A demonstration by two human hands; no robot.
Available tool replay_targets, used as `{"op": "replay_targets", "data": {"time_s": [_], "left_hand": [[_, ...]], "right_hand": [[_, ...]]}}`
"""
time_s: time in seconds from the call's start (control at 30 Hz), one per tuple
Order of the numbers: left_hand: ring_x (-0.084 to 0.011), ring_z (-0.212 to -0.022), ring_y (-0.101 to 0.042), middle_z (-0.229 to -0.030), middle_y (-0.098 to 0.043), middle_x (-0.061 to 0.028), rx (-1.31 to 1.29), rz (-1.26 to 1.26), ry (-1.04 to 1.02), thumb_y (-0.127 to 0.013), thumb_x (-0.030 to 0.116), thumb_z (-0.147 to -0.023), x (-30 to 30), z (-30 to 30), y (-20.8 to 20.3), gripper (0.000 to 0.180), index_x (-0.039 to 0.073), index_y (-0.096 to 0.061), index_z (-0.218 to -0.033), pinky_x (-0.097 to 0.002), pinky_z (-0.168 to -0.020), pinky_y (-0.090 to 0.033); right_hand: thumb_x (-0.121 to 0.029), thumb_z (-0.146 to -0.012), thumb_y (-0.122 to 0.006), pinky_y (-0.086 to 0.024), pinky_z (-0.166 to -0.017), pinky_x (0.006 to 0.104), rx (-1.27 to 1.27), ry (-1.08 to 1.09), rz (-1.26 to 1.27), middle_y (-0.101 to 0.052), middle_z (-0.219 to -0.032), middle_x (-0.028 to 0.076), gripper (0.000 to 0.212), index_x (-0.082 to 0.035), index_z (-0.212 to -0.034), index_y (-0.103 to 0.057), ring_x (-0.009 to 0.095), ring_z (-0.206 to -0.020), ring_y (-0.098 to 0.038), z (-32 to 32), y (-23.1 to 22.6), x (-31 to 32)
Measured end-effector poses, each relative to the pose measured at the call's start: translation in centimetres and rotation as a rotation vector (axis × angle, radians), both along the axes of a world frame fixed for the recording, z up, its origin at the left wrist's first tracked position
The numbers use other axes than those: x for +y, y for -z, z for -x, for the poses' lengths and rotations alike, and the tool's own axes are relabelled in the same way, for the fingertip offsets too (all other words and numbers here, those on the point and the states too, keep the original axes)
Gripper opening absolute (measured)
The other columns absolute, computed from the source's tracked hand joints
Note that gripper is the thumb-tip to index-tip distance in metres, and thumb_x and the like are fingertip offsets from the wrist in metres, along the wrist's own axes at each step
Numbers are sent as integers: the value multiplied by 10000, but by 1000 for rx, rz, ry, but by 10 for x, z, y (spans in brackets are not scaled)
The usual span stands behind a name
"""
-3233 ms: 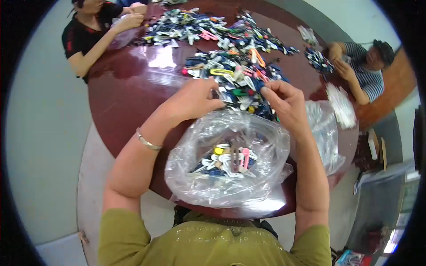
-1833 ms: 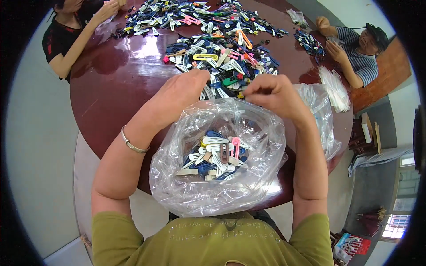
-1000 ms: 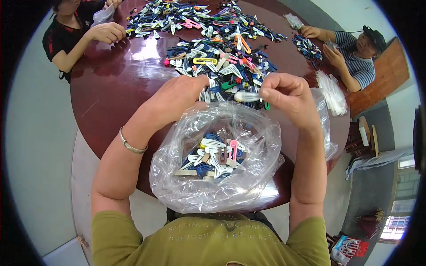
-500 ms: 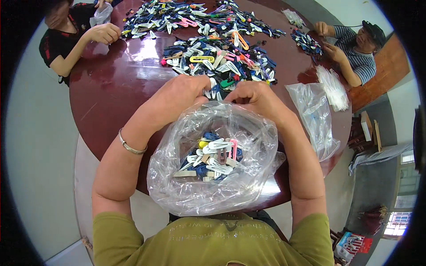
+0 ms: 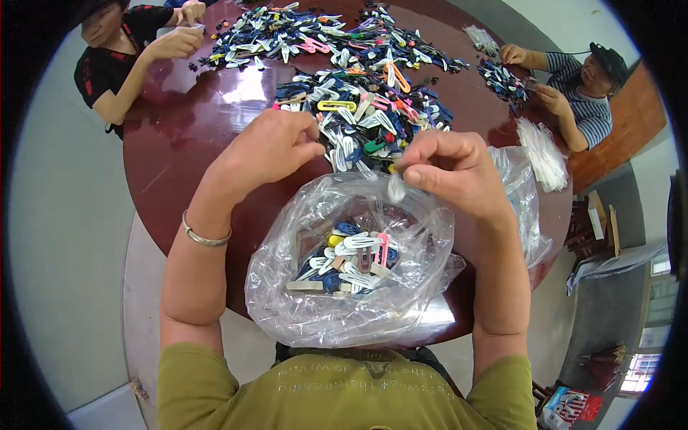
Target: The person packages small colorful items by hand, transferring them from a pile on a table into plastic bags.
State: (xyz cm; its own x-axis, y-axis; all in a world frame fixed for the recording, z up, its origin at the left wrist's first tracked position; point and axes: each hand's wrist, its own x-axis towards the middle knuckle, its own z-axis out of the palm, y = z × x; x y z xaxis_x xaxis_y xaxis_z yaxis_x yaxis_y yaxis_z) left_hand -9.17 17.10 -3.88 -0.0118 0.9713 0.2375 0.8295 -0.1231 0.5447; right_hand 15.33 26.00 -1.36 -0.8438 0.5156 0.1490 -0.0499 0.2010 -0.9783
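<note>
A large clear plastic bag (image 5: 301, 326) stands wide open in front of me, with white, dark blue, pink and yellow snap hair clips (image 5: 356, 245) lying inside. Over its far rim, my right hand (image 5: 462, 172) pinches a white hair clip (image 5: 395, 188), blurred by motion, between thumb and fingers. My left hand (image 5: 266, 149) hovers at the near left side of a heap of hair clips (image 5: 351, 118). Its fingers are curled towards the thumb, and whatever they hold is too small or hidden to make out.
A bigger heap of clips (image 5: 287, 34) spreads behind on the round dark red table (image 5: 168, 161). Clear plastic bags (image 5: 541, 154) lie at the right. One person (image 5: 118, 61) sits at far left; another (image 5: 584, 89) handles a small clip pile (image 5: 502, 82) at far right.
My hands have drawn apart from the heap. The right one has come up and right with the white clip over the bag's rim; the left has pulled back leftward.
</note>
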Motion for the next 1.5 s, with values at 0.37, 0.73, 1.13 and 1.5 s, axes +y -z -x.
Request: {"op": "replay_targets", "data": {"time_s": [0.37, 0.73, 1.13, 1.5], "left_hand": [[-159, -593, -599, -672, -635, -123, -139, 248, 150, -667, 110, -760, 6, -13, 13, 252, -60, -607, -936, -311, -546, -459], [-255, -650, -643, -710, -633, -194, 232, -139, -247, -645, 141, -753, -4, 49, 1, 203, -31, -624, -860, -365, -609, -492], [-321, -767, -627, -784, -643, -177, 112, 255, -43, -696, 160, -705, 9, 6, 12, 238, -7, -626, -861, -392, -684, -485], [-95, -569, -504, -620, -572, -41, -132, 184, 109, -698, 77, -711, 11, -8, 18, 240, -29, -611, -909, -268, -528, -417]], "right_hand": [[-76, -719, -746, -429, -601, 228, -216, -47, -548, -595, -815, 25, 255, -49, -966, -690, 97, -712, -553, 15, 43, 27], [-65, -728, -714, -470, -628, 261, -294, -3, -743, -599, -816, 53, 230, -77, -957, -699, 147, -742, -595, 15, 47, 23], [-70, -749, -704, -489, -639, 279, -260, 44, -768, -626, -808, 72, 172, -49, -919, -695, 184, -736, -619, 16, 45, 18], [-114, -833, -663, -371, -560, 182, -32, 200, -25, -562, -719, -62, 97, -20, -838, -636, 9, -635, -462, 5, 26, 19]]}}
